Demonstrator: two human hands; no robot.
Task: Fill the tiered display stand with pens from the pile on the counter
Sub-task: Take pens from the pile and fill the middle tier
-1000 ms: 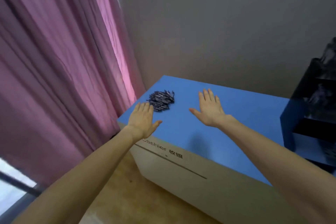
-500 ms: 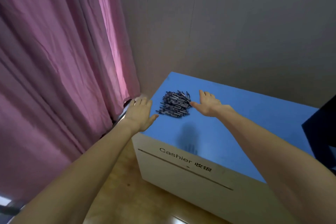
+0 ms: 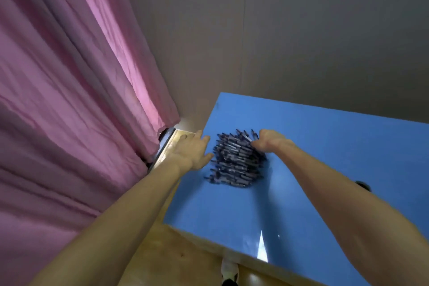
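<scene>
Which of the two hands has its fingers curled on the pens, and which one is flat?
The right hand curls its fingers onto the far side of the pen pile. The left hand lies open beside the pile's left edge, fingers straight.

This looks like a small shop or a mock-up of one: a smooth blue-topped counter (image 3: 325, 169) with pale sides stands against a plain grey wall (image 3: 278, 30), and on its far left part lies a heap of many identical dark blue pens (image 3: 234, 165), stock rather than personal stationery. A long pink pleated fabric curtain (image 3: 69, 76) hangs at the left down to a yellowish wooden floor (image 3: 185, 258), which shows near and left of the counter
</scene>
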